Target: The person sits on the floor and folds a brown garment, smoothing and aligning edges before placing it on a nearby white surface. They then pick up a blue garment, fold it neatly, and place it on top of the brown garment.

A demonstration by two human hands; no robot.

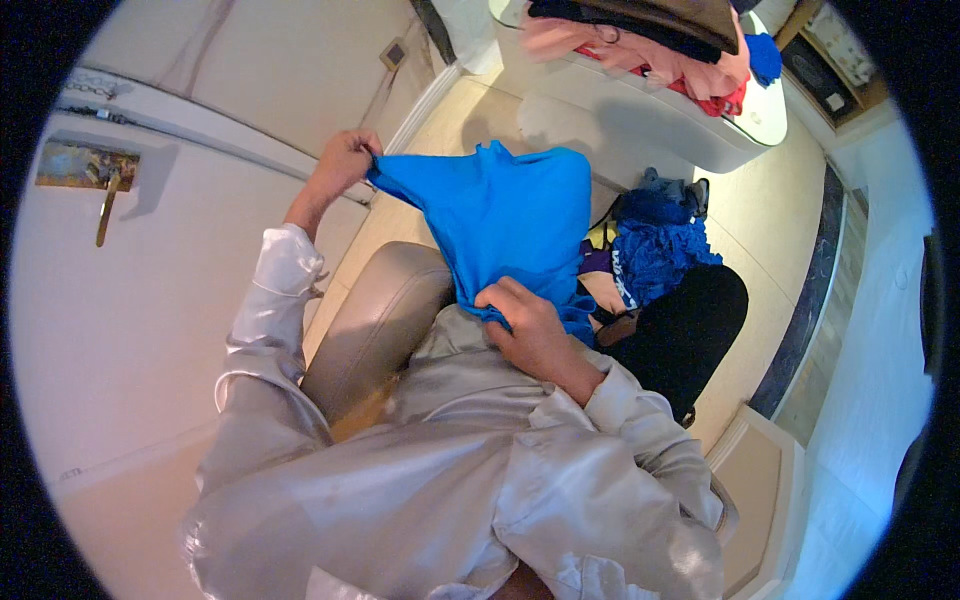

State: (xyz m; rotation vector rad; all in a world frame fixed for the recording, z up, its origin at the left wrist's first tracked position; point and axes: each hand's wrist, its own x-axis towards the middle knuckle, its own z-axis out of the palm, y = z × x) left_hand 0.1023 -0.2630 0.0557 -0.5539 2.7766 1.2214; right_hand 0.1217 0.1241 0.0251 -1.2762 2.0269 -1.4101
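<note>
A bright blue garment [520, 215] is spread over my lap and knees; its exact kind cannot be made out. Up and to the left, my left hand [348, 160] pinches one corner and pulls the cloth out taut. My right hand [530, 325] is closed on the near edge of the same garment, close to my body, with its fingers curled into the fabric. Between the hands the cloth stretches in diagonal folds. My pale satin sleeves [290, 290] reach down to both wrists.
To the right lies a heap of clothes [660, 250], with dark blue, purple and yellow pieces. Folded garments [650, 50] are stacked on a white rounded table [620, 105] ahead. A beige padded armrest [385, 310] stands at my left, near a white door [120, 330].
</note>
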